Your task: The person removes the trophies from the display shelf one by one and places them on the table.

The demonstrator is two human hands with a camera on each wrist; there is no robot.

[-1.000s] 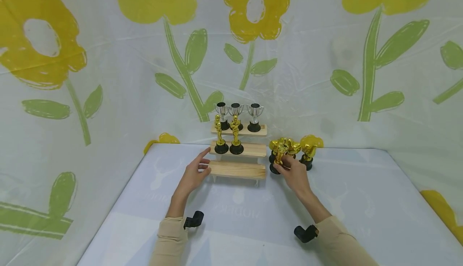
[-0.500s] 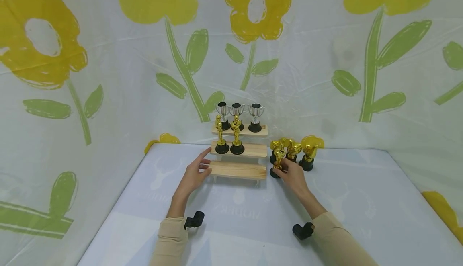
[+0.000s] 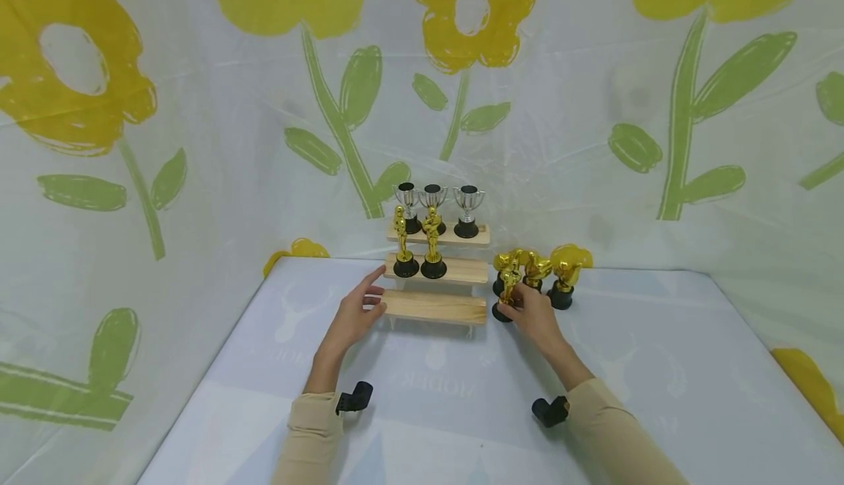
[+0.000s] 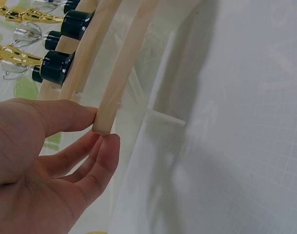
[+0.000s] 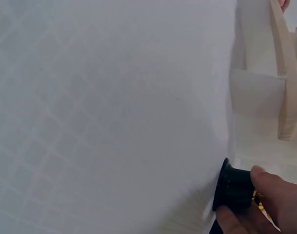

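A three-step wooden display shelf (image 3: pixel 435 308) stands on the table. My left hand (image 3: pixel 352 318) pinches the left end of its lowest board between thumb and fingers, as the left wrist view shows. On the right, my right hand (image 3: pixel 537 320) holds a gold figurine trophy (image 3: pixel 510 280) low down, beside the shelf's right end. In the right wrist view its black base (image 5: pixel 234 187) sits between thumb and fingers, at or just above the table. Two gold figurine trophies (image 3: pixel 432 236) stand on the middle board. Silver cup trophies (image 3: pixel 469 203) line the top board.
Several other gold trophies (image 3: pixel 565 276) with black bases stand right of the shelf, close behind my right hand. A flower-printed cloth (image 3: pixel 560 141) hangs behind the table (image 3: pixel 428 412). A black wrist camera (image 3: pixel 550 412) sits on each forearm.
My right hand has brought the gold figurine trophy slightly toward me, apart from the other gold trophies. The left hand stays at the shelf's end.
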